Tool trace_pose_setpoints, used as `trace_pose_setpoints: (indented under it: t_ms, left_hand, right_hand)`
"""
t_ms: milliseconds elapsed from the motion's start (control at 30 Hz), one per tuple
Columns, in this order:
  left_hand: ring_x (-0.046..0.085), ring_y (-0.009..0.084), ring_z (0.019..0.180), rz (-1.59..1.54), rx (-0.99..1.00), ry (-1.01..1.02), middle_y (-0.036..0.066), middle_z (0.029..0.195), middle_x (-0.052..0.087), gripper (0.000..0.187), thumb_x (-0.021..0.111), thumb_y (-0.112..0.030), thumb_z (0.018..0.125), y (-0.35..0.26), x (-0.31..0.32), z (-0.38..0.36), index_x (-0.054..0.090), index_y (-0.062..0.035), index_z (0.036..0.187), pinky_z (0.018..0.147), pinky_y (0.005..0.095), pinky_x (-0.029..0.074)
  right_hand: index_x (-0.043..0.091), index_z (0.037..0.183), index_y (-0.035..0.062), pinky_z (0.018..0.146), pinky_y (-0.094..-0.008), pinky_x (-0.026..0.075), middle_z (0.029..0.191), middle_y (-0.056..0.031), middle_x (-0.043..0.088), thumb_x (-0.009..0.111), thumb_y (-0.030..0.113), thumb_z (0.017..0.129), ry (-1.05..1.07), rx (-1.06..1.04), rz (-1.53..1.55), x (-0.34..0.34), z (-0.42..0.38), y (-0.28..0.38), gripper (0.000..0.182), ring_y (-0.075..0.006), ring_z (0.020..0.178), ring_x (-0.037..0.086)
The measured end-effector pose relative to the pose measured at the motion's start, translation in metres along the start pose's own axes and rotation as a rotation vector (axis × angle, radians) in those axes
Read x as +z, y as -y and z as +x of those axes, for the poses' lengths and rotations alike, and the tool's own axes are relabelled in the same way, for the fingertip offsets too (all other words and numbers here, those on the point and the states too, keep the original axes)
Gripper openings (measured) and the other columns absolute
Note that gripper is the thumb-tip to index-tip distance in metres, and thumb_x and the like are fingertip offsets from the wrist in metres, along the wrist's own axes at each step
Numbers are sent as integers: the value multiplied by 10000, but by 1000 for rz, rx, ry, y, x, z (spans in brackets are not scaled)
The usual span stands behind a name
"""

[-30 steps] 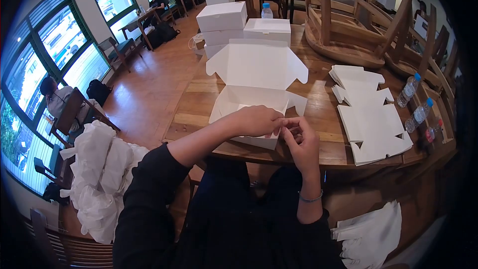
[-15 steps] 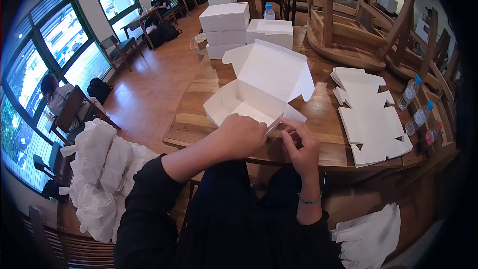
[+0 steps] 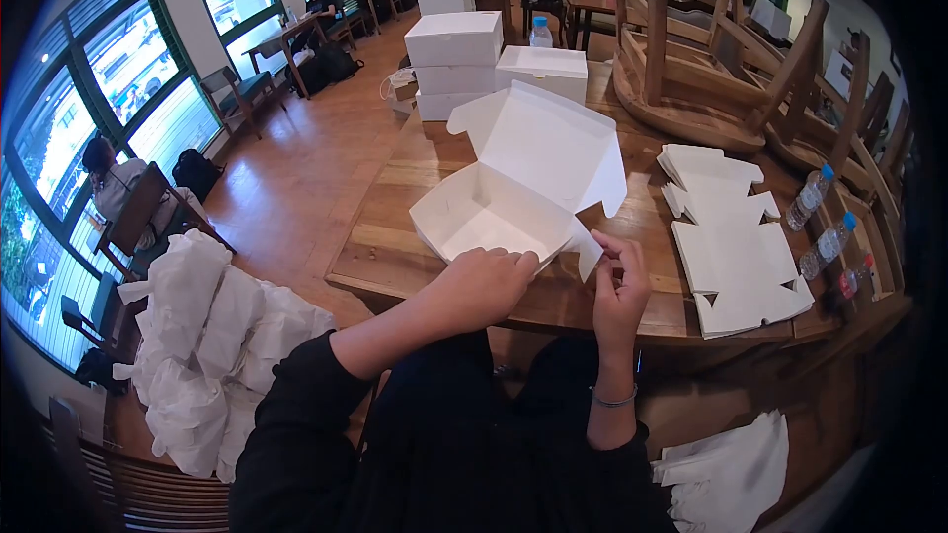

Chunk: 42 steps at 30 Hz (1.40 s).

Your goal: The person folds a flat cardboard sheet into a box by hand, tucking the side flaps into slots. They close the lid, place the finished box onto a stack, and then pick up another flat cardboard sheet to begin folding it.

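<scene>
A partly folded white cardboard box (image 3: 521, 205) stands at the near edge of the wooden table, its lid (image 3: 553, 143) tipped open toward the back. My left hand (image 3: 482, 286) is closed over the box's near wall, fingertips curled inside the rim. On the right side, my right hand (image 3: 620, 281) pinches a small side flap (image 3: 585, 249) that sticks outward from the box corner. The thumb and index finger meet at the flap's outer edge. Part of the near wall is hidden behind my left hand.
Flat unfolded box blanks (image 3: 736, 247) lie stacked to the right, beside water bottles (image 3: 828, 245). Closed white boxes (image 3: 454, 67) are piled at the back. Upturned wooden chairs (image 3: 681, 79) occupy the far right. White plastic bags (image 3: 202, 345) sit lower left; people sit by the windows.
My right hand has moved slightly right and pulled the side flap outward, bending it down. My left hand has shifted slightly lower, still on the near wall.
</scene>
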State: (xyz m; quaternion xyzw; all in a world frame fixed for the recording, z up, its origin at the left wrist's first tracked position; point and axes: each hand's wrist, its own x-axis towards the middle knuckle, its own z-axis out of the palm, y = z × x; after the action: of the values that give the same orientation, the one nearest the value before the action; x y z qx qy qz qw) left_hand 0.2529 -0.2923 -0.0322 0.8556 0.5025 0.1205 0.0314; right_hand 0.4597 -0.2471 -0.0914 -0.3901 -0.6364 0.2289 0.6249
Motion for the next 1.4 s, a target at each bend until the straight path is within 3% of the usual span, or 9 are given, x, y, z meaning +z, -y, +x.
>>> trace_pose_setpoints:
  t_ms: [100,300,600,967,1167,1400]
  left_hand:
    - [683,409,826,-13,17,-36,192,860,693,210,548,-225,1047,1,2,-2,533,-17,1023,731,525,519]
    - [690,390,859,-25,11,-56,169,883,698,196,560,-233,1043,0,3,-4,539,-37,1037,740,512,523]
    - [704,395,875,-82,-34,10,166,898,712,210,543,-268,1048,5,-3,-6,547,-58,1056,751,519,528]
    - [690,414,842,-61,-127,42,171,876,702,255,528,-311,1061,3,-3,-6,538,-57,1037,716,529,523]
    - [663,418,895,-185,-250,47,199,896,678,249,525,-298,1065,0,-4,-4,540,-50,1055,774,536,505]
    - [649,413,964,-142,-173,-95,195,962,666,240,540,-272,1051,-2,7,-1,537,-34,1080,811,529,502]
  right_hand:
    - [743,1178,26,713,-267,506,997,-71,660,572,-128,898,70,58,31,-2,0,4,362,-149,842,632]
    - [736,1232,43,691,-238,507,1025,-61,663,627,-111,893,157,-25,69,-1,1,4,388,-119,841,622]
    - [695,1320,66,753,-251,540,1061,-74,624,637,-144,881,329,25,67,2,3,9,489,-132,860,642]
    - [662,1245,38,767,-303,544,1009,-85,631,656,-107,901,316,52,55,3,1,3,373,-162,828,628]
    - [669,1230,42,754,-316,538,1016,-89,629,658,-97,896,297,30,49,2,0,-3,362,-167,829,629]
    - [675,1208,48,735,-312,532,973,-88,684,644,-109,859,384,18,49,-1,-1,-6,384,-171,802,651]
